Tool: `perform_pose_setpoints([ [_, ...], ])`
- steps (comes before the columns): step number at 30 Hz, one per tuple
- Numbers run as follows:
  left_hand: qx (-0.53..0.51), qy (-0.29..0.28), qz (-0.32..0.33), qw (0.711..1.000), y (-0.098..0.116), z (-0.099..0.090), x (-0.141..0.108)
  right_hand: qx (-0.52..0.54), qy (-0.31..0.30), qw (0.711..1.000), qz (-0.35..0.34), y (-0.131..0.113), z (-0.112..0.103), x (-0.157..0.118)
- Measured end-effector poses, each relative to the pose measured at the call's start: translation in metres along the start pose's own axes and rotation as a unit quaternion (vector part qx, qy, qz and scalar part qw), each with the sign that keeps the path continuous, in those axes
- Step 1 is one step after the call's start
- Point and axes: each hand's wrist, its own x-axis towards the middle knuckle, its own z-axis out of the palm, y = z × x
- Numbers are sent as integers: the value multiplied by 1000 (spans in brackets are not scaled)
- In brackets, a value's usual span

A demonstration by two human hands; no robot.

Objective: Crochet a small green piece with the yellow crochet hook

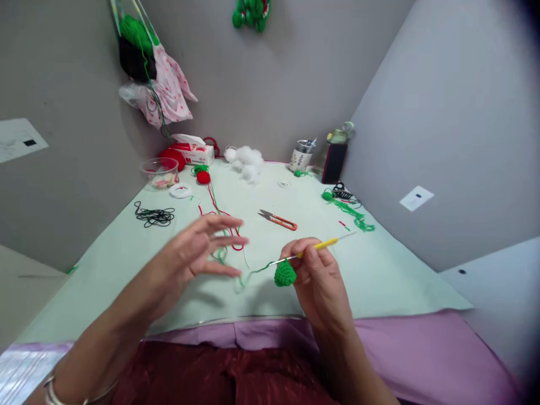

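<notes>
My right hand [318, 275] is closed round a crochet hook [327, 244] with a yellow grip, its metal shaft pointing left. A small green crocheted piece [285, 274] hangs under the shaft beside those fingers. From the hook's tip a strand of green yarn [257, 271] runs left toward my left hand [202, 250]. That hand is open, fingers spread and slightly blurred, with the strand passing near the lowest fingertip. Behind the left fingers lie loose loops of red yarn [238, 245]. Orange-handled thread snips [278, 220] rest on the table beyond both hands.
Black cord [154, 215] lies at the left, near a clear plastic tub [159, 169] and a tissue box [196, 154]. White stuffing [247, 160] sits at the back. On the right are a pen tin [301, 156], a phone [334, 163] and green yarn strands [352, 212].
</notes>
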Motion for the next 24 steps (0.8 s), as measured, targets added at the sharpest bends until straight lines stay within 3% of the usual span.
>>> perform_pose_setpoints([
  [2, -77, -103, -40, 991, -1, 19, 0, -11, -10, 1000, -10, 0, 7, -1],
  [3, -100, -110, -43, 988, -1, 29, 3, -21, -13, 999, -22, 0, 10, -1],
  [6, -191, -57, 8, 980, 2, 51, 17, -41, -21, 997, -64, -3, 16, -2],
  [9, -200, 17, 95, 975, 6, 58, 28, -45, -41, 995, -77, -6, 20, -3],
  [12, -51, 51, 178, 981, 0, 53, 29, -53, -38, 994, -93, -9, 21, -3],
  [15, 203, 71, 255, 943, -13, 47, 24, -64, 2, 990, -129, -9, 19, -2],
  [17, 224, 56, 196, 953, -20, 47, 20, -87, 18, 985, -149, -8, 16, -2],
  [20, 92, 46, 33, 994, -25, 54, 17, -128, 21, 977, -168, -2, 10, -3],
  [22, 1, 51, -38, 998, -25, 60, 17, -153, 25, 973, -173, 2, 7, -5],
  [24, -53, 53, -68, 995, -24, 64, 16, -173, 27, 970, -170, 4, 4, -5],
])
